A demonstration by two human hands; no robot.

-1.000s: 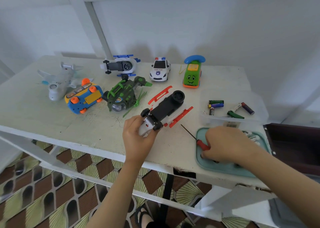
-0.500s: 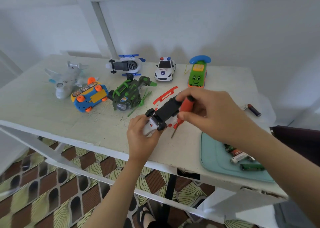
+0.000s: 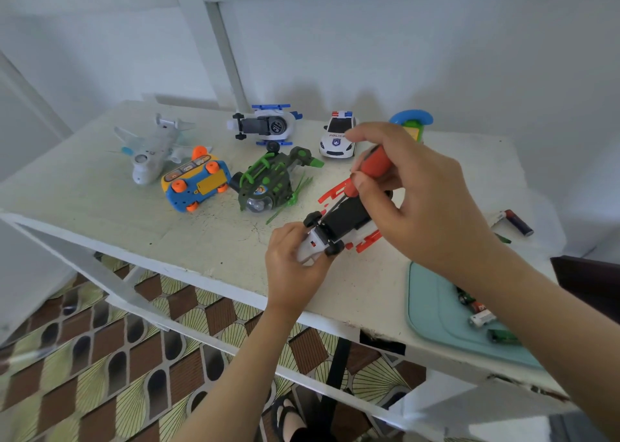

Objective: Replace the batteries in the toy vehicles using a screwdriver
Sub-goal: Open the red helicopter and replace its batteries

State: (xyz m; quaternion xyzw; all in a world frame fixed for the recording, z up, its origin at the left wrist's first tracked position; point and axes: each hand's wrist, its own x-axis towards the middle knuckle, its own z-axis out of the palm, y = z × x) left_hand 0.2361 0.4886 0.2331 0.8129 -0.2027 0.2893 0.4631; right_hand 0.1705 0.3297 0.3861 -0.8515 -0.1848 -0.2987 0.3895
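Note:
An overturned toy vehicle (image 3: 342, 222), black underside up with white body and red fins, lies near the table's front edge. My left hand (image 3: 290, 263) grips its white nose end. My right hand (image 3: 412, 193) holds a red-handled screwdriver (image 3: 374, 168) above the toy, its thin shaft slanting down onto the black underside. The tip's exact contact point is hard to make out. Loose batteries (image 3: 479, 310) lie on a teal tray (image 3: 432, 310) at the right, partly hidden by my right forearm.
Other toys stand behind on the white table (image 3: 100, 200): a grey airplane (image 3: 152, 151), a blue-orange car (image 3: 196, 185), a green helicopter (image 3: 271, 183), a blue-white helicopter (image 3: 265, 126), a police car (image 3: 337, 136) and a green toy (image 3: 412, 123). A battery (image 3: 516, 222) lies far right.
My right hand picked the screwdriver up from the teal tray, carried it left over the overturned toy and set its shaft down on the underside. My left hand kept hold of the toy's nose.

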